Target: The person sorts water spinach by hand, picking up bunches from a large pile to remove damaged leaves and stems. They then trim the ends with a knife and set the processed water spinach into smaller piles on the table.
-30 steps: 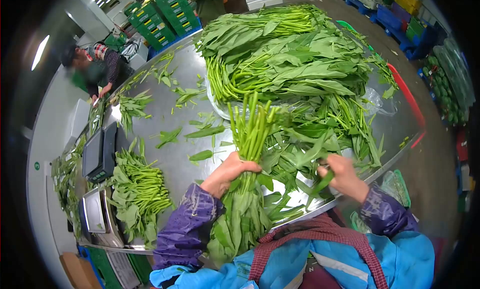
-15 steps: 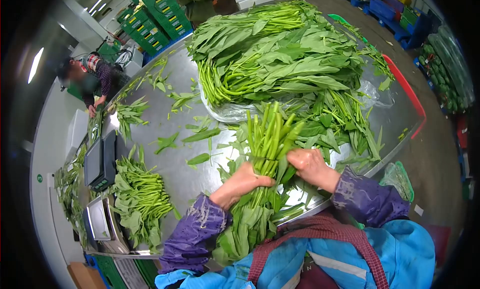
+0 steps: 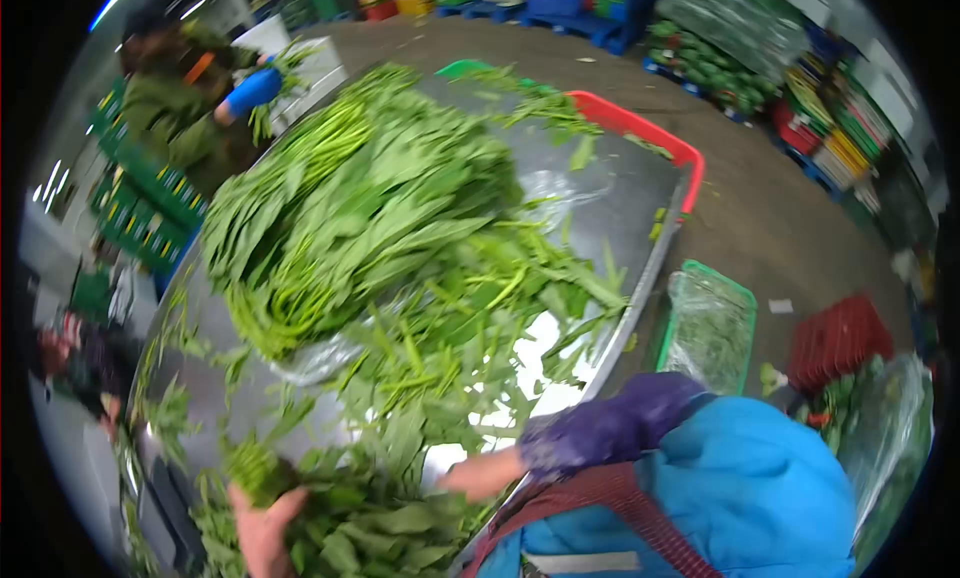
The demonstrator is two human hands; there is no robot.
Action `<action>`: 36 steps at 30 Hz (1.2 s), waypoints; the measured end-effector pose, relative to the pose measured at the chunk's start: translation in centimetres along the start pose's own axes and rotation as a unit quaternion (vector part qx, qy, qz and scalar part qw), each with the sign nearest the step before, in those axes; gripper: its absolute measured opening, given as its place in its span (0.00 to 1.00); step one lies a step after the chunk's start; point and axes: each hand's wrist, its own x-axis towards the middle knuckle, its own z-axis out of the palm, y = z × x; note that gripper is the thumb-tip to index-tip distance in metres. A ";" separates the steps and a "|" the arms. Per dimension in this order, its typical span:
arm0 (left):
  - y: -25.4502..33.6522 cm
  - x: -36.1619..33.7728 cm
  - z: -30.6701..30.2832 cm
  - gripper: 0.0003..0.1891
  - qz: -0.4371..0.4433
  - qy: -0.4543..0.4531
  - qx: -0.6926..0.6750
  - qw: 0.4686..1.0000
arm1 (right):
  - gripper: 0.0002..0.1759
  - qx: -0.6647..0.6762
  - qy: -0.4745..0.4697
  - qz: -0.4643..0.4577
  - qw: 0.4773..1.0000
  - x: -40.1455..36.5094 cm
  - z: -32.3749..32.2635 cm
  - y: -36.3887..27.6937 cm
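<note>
My left hand (image 3: 265, 528) is closed round a bunch of water spinach (image 3: 255, 470) at the table's near left, its cut stem ends facing away from me. Its leaves spread right and toward me, over or against other greens. Reaching in from the right, my right hand (image 3: 468, 478) is close to those leaves; its fingers are blurred and partly hidden. Beyond both hands a big heap of water spinach (image 3: 360, 198) lies on clear plastic (image 3: 320, 361). Loose stems and leaves (image 3: 440, 348) are scattered between the heap and my hands.
The metal table (image 3: 640, 193) has a raised rim. A red tray (image 3: 640, 128) stands at its far right corner. On the floor to the right are a green basket (image 3: 708, 328) and a red crate (image 3: 838, 340). A person in blue gloves (image 3: 250, 93) holds greens across the table; another person (image 3: 75, 373) works at left.
The view has swung right. The bunch, upright between both hands before, now lies low at the left in my left hand. My right hand has come away from its stems.
</note>
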 end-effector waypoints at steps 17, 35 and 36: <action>-2.7 1.9 -1.2 0.23 -0.013 0.063 -0.214 0.975 | 0.19 -0.162 0.468 0.355 0.793 -22.9 -22.8 18.5; -1.5 6.0 2.8 0.14 0.040 0.038 -0.234 0.971 | 0.64 0.112 0.205 -0.051 0.971 -0.9 -12.2 -9.9; -1.5 6.3 3.3 0.13 0.053 0.031 -0.234 0.970 | 0.66 0.084 0.195 -0.068 0.975 1.0 -10.8 -10.0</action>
